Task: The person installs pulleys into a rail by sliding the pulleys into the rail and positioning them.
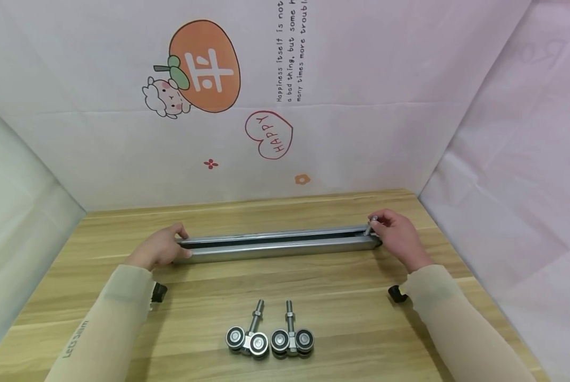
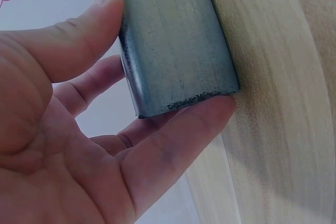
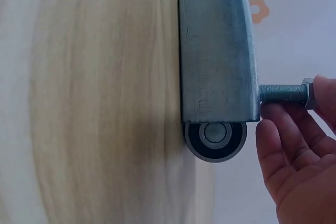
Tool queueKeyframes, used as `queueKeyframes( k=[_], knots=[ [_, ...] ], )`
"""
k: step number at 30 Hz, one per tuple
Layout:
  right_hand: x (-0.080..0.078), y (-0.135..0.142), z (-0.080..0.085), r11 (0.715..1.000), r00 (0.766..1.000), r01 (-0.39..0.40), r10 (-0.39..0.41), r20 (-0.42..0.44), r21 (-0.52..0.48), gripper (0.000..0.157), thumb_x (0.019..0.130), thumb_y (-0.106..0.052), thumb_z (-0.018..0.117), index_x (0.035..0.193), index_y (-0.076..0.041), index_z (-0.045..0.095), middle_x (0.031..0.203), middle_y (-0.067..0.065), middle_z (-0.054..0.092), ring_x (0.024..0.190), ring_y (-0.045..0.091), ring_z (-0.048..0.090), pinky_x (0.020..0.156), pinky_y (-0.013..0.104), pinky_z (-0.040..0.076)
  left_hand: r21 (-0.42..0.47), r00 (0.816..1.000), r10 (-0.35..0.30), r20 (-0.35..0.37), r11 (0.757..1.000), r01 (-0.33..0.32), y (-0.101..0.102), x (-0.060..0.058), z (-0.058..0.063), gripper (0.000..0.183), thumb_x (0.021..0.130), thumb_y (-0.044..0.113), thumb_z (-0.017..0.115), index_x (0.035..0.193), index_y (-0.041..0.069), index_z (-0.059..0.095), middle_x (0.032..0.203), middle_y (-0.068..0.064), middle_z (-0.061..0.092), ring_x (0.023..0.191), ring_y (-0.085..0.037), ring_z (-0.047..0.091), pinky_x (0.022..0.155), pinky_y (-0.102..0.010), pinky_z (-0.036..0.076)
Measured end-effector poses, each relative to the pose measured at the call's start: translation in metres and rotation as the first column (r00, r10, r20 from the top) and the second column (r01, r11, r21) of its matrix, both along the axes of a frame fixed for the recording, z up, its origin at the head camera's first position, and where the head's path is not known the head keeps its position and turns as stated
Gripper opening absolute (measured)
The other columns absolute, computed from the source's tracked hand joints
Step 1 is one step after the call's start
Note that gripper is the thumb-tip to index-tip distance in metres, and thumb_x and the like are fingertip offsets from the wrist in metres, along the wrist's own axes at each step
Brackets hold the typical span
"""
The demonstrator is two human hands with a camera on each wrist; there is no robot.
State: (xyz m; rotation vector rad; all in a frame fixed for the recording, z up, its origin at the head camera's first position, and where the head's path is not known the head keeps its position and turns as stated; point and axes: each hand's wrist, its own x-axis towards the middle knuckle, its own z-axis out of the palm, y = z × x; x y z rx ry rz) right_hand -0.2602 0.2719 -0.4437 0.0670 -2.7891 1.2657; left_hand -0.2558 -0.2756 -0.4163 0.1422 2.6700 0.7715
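While a wheel (image 3: 215,136) juts past the rail's (image 1: 275,251) edge, hands (image 1: 158,248) (image 1: 399,239) grip rail left, bolt (image 3: 283,93) right.

Bkdrp (image 1: 361,148): "HAPPY" in heart (image 1: 269,135), "Happiness itself…"; L sleeve (image 1: 98,329): "Lets…"; R sheet (image 1: 528,116): "Ro…"

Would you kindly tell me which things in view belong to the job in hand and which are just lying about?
Job in hand:
metal rail, held by the left hand
roller at the rail's end, its bolt pinched by the right hand
two loose rollers, probably, as they look similar

Just around it:
printed cloth behind
wooden table underneath
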Motion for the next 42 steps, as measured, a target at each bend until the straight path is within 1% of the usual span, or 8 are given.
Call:
queueKeyframes(
  k=[5, 9, 15, 19, 23, 30, 36, 42],
  knots=[
    [-0.001, -0.015, 0.005, 0.999, 0.999, -0.032, 0.032, 0.011, -0.001, 0.027, 0.104, -0.025, 0.054, 0.121, -0.007, 0.064, 0.116, 0.013, 0.063, 0.109, 0.033, 0.055, 0.088, 0.048, 0.042, -0.001, 1.000, 0.002, 0.004, 1.000, -0.002, 0.000, -0.001, 0.001, 0.045, 0.092, 0.017, 0.072, 0.127, 0.000, 0.050, 0.125, -0.029, 0.057, 0.094, -0.034, 0.056, 0.077, -0.048, 0.047],
    [-0.002, -0.034, 0.007, 0.998, 0.999, -0.053, 0.052, 0.010, 0.047, 0.025, 0.104, -0.022, 0.055, 0.121, -0.007, 0.064, 0.113, 0.011, 0.064, 0.106, 0.031, 0.056, 0.088, 0.048, 0.043, 0.006, 1.000, 0.003, 0.006, 1.000, -0.003, -0.001, -0.003, 0.000, 0.045, 0.092, 0.017, 0.072, 0.127, -0.001, 0.050, 0.125, -0.029, 0.057, 0.094, -0.034, 0.057, 0.076, -0.046, 0.048],
    [-0.001, -0.065, 0.013, 0.996, 0.997, -0.075, 0.074, 0.014, 0.051, 0.023, 0.103, -0.019, 0.057, 0.120, -0.007, 0.066, 0.108, 0.008, 0.065, 0.101, 0.030, 0.056, 0.084, 0.046, 0.044, 0.008, 1.000, 0.015, 0.011, 1.000, -0.015, -0.001, -0.004, 0.000, 0.046, 0.092, 0.016, 0.073, 0.128, -0.001, 0.050, 0.127, -0.029, 0.055, 0.097, -0.034, 0.057, 0.075, -0.044, 0.049],
    [-0.002, -0.081, 0.012, 0.994, 0.996, -0.085, 0.086, -0.002, 0.073, 0.019, 0.101, -0.018, 0.059, 0.116, -0.009, 0.068, 0.105, 0.005, 0.066, 0.099, 0.027, 0.058, 0.084, 0.044, 0.045, 0.004, 1.000, 0.011, 0.011, 1.000, -0.012, 0.001, -0.004, 0.000, 0.047, 0.092, 0.017, 0.073, 0.129, 0.000, 0.049, 0.128, -0.030, 0.055, 0.098, -0.035, 0.057, 0.077, -0.046, 0.048],
    [-0.003, -0.096, 0.011, 0.989, 0.994, -0.107, 0.107, -0.003, 0.107, 0.018, 0.101, -0.019, 0.059, 0.115, -0.010, 0.068, 0.105, 0.004, 0.067, 0.099, 0.026, 0.059, 0.082, 0.044, 0.047, -0.005, 1.000, 0.014, 0.010, 1.000, -0.014, 0.002, -0.003, 0.000, 0.047, 0.092, 0.018, 0.072, 0.129, 0.000, 0.049, 0.131, -0.031, 0.053, 0.099, -0.036, 0.056, 0.077, -0.047, 0.047],
    [-0.002, -0.110, 0.012, 0.984, 0.993, -0.121, 0.122, 0.002, 0.129, 0.017, 0.101, -0.020, 0.059, 0.114, -0.013, 0.068, 0.104, 0.002, 0.066, 0.094, 0.024, 0.059, 0.079, 0.042, 0.047, 0.010, 0.999, 0.029, 0.015, 1.000, -0.029, 0.001, 0.000, 0.001, 0.047, 0.092, 0.015, 0.072, 0.129, -0.001, 0.049, 0.131, -0.032, 0.051, 0.096, -0.034, 0.056, 0.076, -0.044, 0.048],
    [-0.002, -0.116, 0.013, 0.981, 0.991, -0.132, 0.134, -0.002, 0.139, 0.018, 0.101, -0.019, 0.060, 0.115, -0.011, 0.068, 0.104, 0.002, 0.066, 0.095, 0.024, 0.059, 0.079, 0.042, 0.047, 0.013, 1.000, 0.027, 0.011, 1.000, -0.027, 0.001, -0.001, 0.001, 0.047, 0.092, 0.015, 0.072, 0.129, -0.001, 0.048, 0.132, -0.032, 0.051, 0.096, -0.034, 0.056, 0.075, -0.044, 0.049],
    [-0.004, -0.126, 0.013, 0.978, 0.988, -0.155, 0.154, 0.020, 0.141, 0.022, 0.102, -0.019, 0.060, 0.119, -0.008, 0.067, 0.106, 0.003, 0.066, 0.097, 0.024, 0.060, 0.080, 0.042, 0.048, 0.004, 1.000, 0.022, 0.004, 1.000, -0.022, 0.000, 0.000, -0.002, 0.047, 0.092, 0.017, 0.073, 0.129, -0.001, 0.049, 0.131, -0.032, 0.051, 0.096, -0.034, 0.056, 0.076, -0.045, 0.048]
  ],
)
